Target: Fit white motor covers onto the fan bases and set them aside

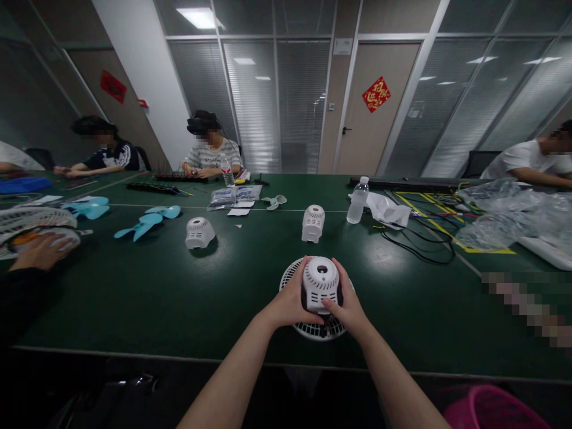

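Between my two hands is a white fan motor housing (320,280) with slots and a hole in its top. My left hand (290,301) wraps its left side, and my right hand (347,304) grips its right side with the thumb on the front slots. Beneath it lies a round white fan grille (319,332), face down on the green table; my hands hide much of it. Whether the housing is seated on the grille I cannot tell. A second white housing (313,224) stands just beyond my hands, and a third housing (199,233) is further left.
Blue fan blades (142,225) lie at the left, near a co-worker's hand (42,250) on another grille. A water bottle (358,201), black cables (417,244) and plastic bags (504,214) are to the right. A pink bin (491,411) stands below the table edge.
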A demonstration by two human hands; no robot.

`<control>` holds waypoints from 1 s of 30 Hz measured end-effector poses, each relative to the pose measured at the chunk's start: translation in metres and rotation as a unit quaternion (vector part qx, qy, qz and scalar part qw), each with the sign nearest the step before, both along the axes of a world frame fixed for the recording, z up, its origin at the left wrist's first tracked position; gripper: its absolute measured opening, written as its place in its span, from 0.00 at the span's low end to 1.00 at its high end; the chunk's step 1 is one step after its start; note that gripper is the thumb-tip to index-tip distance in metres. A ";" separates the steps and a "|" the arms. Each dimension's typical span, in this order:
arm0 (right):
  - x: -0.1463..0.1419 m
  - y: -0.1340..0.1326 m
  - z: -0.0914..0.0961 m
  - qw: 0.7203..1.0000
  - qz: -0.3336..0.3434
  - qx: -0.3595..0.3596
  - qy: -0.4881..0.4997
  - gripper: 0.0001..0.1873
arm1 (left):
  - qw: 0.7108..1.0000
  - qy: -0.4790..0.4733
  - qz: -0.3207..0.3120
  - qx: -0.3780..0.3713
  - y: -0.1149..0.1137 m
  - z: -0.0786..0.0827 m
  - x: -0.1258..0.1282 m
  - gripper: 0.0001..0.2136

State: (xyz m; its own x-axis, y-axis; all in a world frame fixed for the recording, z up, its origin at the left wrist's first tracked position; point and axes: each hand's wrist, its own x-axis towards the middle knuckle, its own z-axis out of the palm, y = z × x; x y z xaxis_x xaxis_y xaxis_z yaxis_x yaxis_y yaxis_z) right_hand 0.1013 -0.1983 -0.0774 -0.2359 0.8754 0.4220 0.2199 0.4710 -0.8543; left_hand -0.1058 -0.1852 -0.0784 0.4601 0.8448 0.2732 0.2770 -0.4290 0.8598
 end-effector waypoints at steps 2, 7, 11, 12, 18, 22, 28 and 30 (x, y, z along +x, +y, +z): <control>0.000 0.001 -0.001 1.000 0.001 0.002 0.002 0.49 | 1.000 0.028 -0.005 -0.003 -0.001 0.000 -0.003 0.72; 0.002 0.002 -0.004 1.000 0.015 0.005 0.002 0.50 | 0.998 0.057 0.023 -0.008 -0.003 -0.002 -0.005 0.72; 0.003 0.000 -0.003 0.999 0.032 -0.004 -0.025 0.61 | 0.997 0.058 0.047 0.008 -0.005 -0.004 -0.004 0.69; 0.003 -0.001 -0.002 0.999 0.029 -0.009 -0.028 0.62 | 0.997 0.057 0.049 0.012 -0.006 -0.004 -0.004 0.69; 0.002 -0.002 0.001 0.999 0.021 -0.022 0.013 0.61 | 0.997 0.047 0.053 0.044 -0.005 -0.006 -0.006 0.66; 0.002 -0.001 -0.001 1.000 0.016 -0.004 0.001 0.61 | 0.997 0.039 0.040 0.054 -0.004 -0.004 -0.006 0.64; -0.001 -0.004 -0.006 0.999 -0.033 0.016 -0.030 0.60 | 0.999 0.007 0.017 0.029 -0.003 0.004 -0.005 0.60; -0.001 -0.004 -0.008 0.999 -0.039 0.016 -0.028 0.60 | 0.999 0.005 0.015 0.028 -0.003 0.004 -0.006 0.61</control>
